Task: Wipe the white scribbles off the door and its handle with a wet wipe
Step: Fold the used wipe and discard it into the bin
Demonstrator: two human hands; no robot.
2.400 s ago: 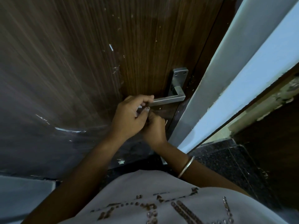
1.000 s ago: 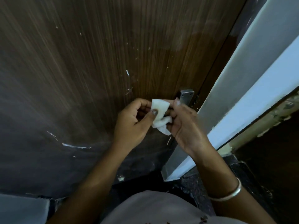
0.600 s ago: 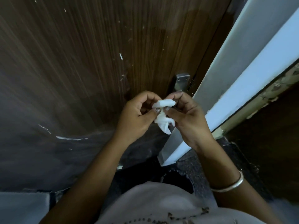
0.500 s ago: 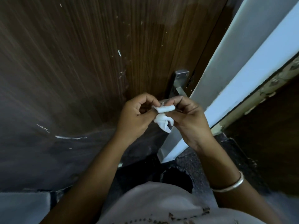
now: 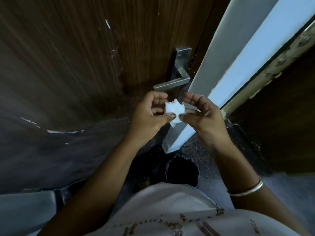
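Since half a second ago the hands have dropped away from the handle [image 5: 172,83], which now shows whole above them, and the wet wipe [image 5: 174,110], then a twisted strip, has been pulled out into a flatter, crumpled square. The left hand [image 5: 150,116] and right hand [image 5: 202,114] hold it between them just below the lever: each grip pinches a lower edge of the wipe between thumb and forefinger, the other fingers curled loosely open. The wipe touches neither door nor handle.

As a judgement, the person is refolding the wipe to find a fresh face, a pause between passes. The handle looks clean of white as far as this dim view shows, though its underside is hidden. The door [image 5: 76,65] is far from done: a short white streak [image 5: 107,24] sits near its top edge, small flecks [image 5: 113,53] lie left of the handle plate, and a long white scribble [image 5: 63,131] with fainter strokes beside it runs across the lower left part. Those marks are what remains.
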